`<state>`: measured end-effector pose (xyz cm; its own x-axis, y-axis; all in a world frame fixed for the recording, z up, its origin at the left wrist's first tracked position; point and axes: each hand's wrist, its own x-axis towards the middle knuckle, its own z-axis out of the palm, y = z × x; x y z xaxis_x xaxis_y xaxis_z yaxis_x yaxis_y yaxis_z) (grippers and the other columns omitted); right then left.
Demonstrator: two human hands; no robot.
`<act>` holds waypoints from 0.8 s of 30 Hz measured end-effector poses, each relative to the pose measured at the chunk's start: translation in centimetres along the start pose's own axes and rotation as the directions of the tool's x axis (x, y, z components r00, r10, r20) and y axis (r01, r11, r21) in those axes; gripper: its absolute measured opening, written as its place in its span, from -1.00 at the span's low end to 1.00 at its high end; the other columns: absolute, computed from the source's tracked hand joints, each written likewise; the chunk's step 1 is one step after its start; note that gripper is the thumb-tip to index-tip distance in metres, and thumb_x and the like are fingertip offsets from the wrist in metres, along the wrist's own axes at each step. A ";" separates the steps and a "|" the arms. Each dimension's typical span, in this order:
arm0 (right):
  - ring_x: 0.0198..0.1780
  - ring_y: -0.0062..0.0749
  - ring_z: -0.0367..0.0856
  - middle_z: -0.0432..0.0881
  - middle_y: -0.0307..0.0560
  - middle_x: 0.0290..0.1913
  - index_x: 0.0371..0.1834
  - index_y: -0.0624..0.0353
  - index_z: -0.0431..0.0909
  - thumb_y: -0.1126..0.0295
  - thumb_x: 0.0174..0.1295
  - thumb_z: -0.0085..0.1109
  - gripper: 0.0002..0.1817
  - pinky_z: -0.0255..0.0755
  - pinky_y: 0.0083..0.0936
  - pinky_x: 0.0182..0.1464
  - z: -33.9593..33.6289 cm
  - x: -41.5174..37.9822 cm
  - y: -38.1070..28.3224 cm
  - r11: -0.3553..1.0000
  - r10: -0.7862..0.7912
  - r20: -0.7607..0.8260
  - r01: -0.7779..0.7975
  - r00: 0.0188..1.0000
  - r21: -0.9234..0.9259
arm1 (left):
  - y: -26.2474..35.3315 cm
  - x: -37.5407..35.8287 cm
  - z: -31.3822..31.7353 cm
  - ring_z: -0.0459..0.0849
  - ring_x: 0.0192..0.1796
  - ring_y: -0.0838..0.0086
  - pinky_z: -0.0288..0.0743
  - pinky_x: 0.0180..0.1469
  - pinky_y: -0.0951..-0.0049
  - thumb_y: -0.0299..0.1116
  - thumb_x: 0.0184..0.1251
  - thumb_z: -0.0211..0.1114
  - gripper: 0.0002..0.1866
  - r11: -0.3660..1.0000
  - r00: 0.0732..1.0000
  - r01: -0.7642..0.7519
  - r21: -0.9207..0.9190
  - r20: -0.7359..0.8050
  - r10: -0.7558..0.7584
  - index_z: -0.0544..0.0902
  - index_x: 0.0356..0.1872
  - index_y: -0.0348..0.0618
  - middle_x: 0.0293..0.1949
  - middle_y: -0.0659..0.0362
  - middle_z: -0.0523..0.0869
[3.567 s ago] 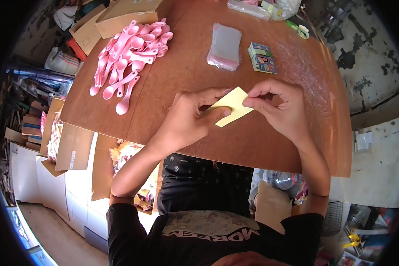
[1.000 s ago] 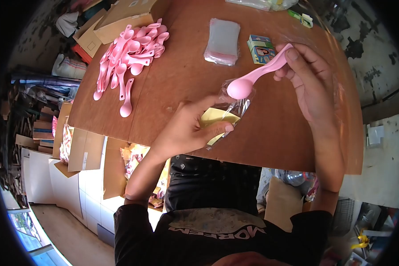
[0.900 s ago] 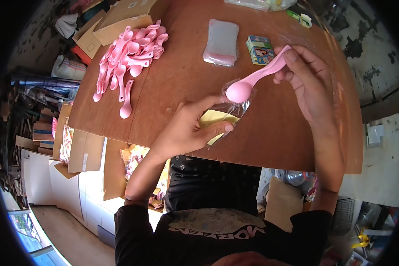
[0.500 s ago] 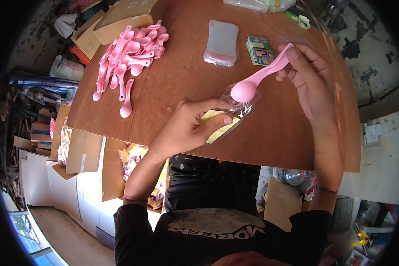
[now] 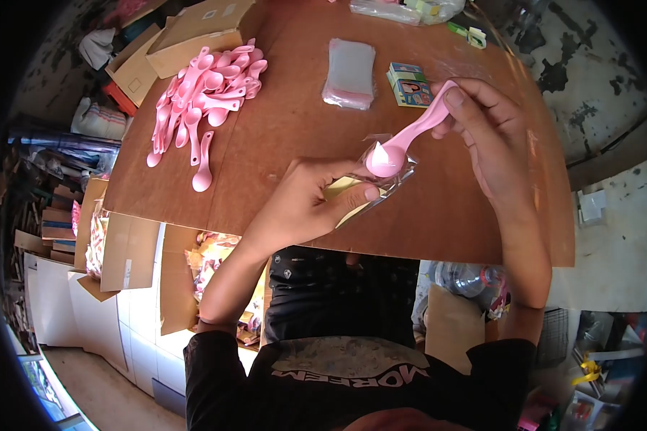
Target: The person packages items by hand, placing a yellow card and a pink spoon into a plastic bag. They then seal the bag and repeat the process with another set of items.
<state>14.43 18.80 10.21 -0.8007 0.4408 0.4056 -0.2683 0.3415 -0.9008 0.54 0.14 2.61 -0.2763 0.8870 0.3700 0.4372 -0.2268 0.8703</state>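
My left hand (image 5: 313,194) pinches a clear plastic bag (image 5: 404,176) with a pale yellow card (image 5: 349,214) inside it, the thumb lying on top. A pink plastic spoon (image 5: 417,129) is gripped by the end of its handle in my right hand (image 5: 485,118). The spoon's bowl sits within the mouth of the bag, with clear film over part of it. Beyond my hands lie a stack of clear bags (image 5: 349,74) and a pile of printed cards (image 5: 410,85).
A heap of pink spoons (image 5: 212,86) covers the table's far left, with one single spoon (image 5: 203,165) in front. Behind it stands a cardboard box (image 5: 201,36). A green-and-white item (image 5: 469,34) and plastic packs (image 5: 410,10) lie at the far edge. Open cartons (image 5: 129,248) stand below left.
My right hand has moved down and left, bringing the spoon's bowl from above the bag's opening into it. My left hand keeps its pinch on the bag.
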 end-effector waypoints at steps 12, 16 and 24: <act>-0.29 -0.66 0.61 0.70 -0.17 -0.32 -0.12 0.31 0.64 0.51 0.24 0.31 -0.82 0.51 -0.68 -0.21 2.8 -1.4 -0.9 0.927 -0.278 -0.042 0.257 0.960 -0.273 | 0.5 1.0 0.5 0.63 -0.21 0.59 0.53 -0.15 0.51 -0.43 0.33 0.35 -0.70 0.988 0.998 -0.050 -0.149 -0.047 0.043 0.62 0.02 -0.35 -0.22 0.12 0.73; -0.24 -0.36 0.67 0.69 -0.13 -0.27 -0.26 0.21 0.70 0.52 0.09 0.37 -0.86 0.51 -0.51 -0.14 2.3 -1.2 -0.8 0.678 -0.462 0.136 0.448 0.876 -0.582 | 0.3 1.4 1.0 0.69 -0.03 0.47 0.56 0.02 0.45 -0.51 0.39 0.26 -0.64 0.932 1.000 0.015 -0.362 -0.004 -0.018 0.50 0.15 -0.42 -0.07 0.07 0.70; -0.18 -0.30 0.64 0.64 -0.13 -0.21 -0.32 0.19 0.70 0.46 0.04 0.42 -0.86 0.50 -0.49 -0.15 1.6 -0.6 -0.1 0.725 -0.375 0.135 0.381 0.917 -0.575 | 1.4 2.0 0.8 0.74 -0.03 0.37 0.63 -0.08 0.45 -0.62 0.36 0.18 -0.51 0.980 0.997 0.038 -0.195 0.079 -0.022 0.35 0.30 -0.33 0.08 0.01 0.62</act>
<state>14.12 17.20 9.76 -0.7060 0.1644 0.6889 -0.1914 0.8922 -0.4091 1.25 1.88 4.26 -0.2172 0.9210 0.3234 0.2509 -0.2676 0.9303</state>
